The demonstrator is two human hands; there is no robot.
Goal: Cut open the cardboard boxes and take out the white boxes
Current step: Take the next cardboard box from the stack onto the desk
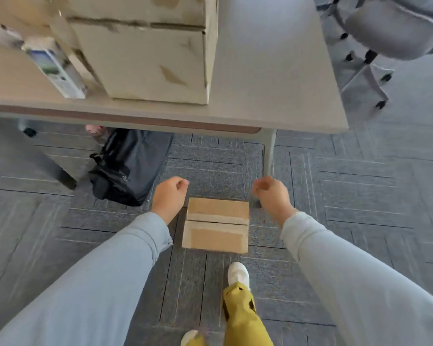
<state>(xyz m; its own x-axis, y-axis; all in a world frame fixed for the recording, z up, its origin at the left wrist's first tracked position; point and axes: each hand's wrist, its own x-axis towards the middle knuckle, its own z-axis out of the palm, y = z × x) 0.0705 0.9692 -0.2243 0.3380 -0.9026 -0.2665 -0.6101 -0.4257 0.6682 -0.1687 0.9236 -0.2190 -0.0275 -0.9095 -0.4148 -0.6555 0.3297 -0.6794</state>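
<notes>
Cardboard box (216, 224) sits on the carpet floor (360, 196), flaps shut, between both reaching hands; left hand (169, 197) and right hand (273, 196) loosely curled, holding nothing. Fetching step; next, grasp its sides.

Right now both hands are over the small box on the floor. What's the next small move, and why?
Probably lower both hands onto the sides of the small cardboard box and grip it. The left hand and right hand hover empty either side of it, not touching, and its top seam looks already slit, so it seems ready to lift or open.
</notes>
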